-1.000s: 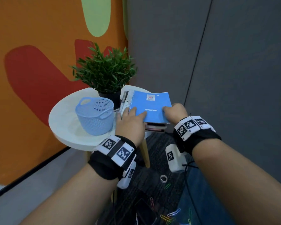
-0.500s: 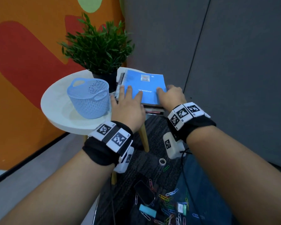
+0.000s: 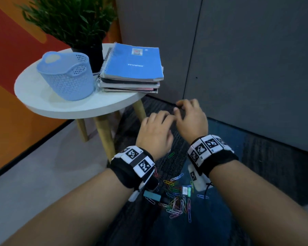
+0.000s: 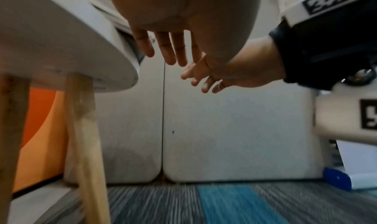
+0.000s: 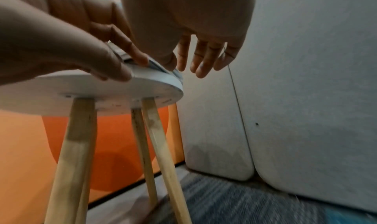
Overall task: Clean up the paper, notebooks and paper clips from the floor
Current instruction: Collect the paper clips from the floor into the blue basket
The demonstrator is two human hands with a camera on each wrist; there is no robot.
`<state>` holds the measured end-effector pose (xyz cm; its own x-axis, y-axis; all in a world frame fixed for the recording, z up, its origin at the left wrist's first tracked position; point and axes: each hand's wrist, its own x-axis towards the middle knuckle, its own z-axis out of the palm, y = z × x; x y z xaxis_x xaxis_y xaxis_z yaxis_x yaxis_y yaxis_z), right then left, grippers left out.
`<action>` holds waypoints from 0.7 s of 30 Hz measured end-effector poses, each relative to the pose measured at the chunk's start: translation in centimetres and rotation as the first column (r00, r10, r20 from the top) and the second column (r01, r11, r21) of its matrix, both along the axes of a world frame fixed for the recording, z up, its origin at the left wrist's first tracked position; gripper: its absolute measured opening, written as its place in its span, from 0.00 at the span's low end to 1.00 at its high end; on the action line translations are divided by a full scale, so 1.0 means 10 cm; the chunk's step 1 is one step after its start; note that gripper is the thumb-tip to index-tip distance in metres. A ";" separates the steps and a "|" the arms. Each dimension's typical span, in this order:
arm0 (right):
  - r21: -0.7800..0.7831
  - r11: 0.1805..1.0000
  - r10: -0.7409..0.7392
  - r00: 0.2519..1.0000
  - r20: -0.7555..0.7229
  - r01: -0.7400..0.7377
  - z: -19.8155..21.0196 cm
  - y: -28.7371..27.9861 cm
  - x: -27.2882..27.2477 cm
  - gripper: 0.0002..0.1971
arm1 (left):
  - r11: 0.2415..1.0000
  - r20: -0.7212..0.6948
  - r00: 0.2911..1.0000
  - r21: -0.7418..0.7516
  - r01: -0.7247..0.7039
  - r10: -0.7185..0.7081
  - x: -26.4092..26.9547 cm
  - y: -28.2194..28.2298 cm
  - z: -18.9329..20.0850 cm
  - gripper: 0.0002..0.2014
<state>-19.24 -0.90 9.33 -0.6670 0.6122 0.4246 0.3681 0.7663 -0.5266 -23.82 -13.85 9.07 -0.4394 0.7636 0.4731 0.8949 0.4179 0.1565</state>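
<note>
A stack of notebooks, blue journal [image 3: 132, 63] on top, lies on the round white table [image 3: 75, 105]. Several coloured paper clips [image 3: 176, 201] are scattered on the carpet below my wrists, with a teal block [image 3: 151, 195] and a small white piece [image 3: 185, 189] among them. My left hand [image 3: 155, 132] and right hand [image 3: 190, 116] hover side by side in front of and below the table's edge, fingers spread and relaxed, holding nothing. The left wrist view shows the left fingers [image 4: 169, 50] straight. In the right wrist view the right fingers [image 5: 204, 58] are spread.
A light blue plastic basket [image 3: 66, 77] and a potted plant [image 3: 75, 20] stand on the table. Wooden legs [image 3: 105, 139] splay under it. Grey panels [image 3: 238, 59] close the right side, an orange wall the left. A white sheet with a blue edge [image 4: 357, 168] lies on the carpet.
Both hands have let go of the blue journal and dropped off the table towards the floor. The stack stays put. My view has tilted down onto the paper clips.
</note>
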 end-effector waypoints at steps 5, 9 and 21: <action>-0.068 0.997 0.054 0.977 0.206 -0.040 -0.64 -0.14 0.23 0.13 | 0.985 0.194 0.979 -0.169 -0.022 0.056 0.02 -0.10 -0.66 0.18; -0.113 0.990 0.122 0.923 0.366 -0.087 -1.13 -0.33 0.30 0.14 | 0.946 0.324 0.930 -0.319 -0.064 0.172 -0.06 -0.28 -1.11 0.18; -0.494 0.869 0.411 0.596 0.690 -0.027 -2.48 -0.79 0.12 0.39 | 0.807 0.491 0.799 -0.591 0.014 0.346 -0.35 -0.76 -2.04 0.23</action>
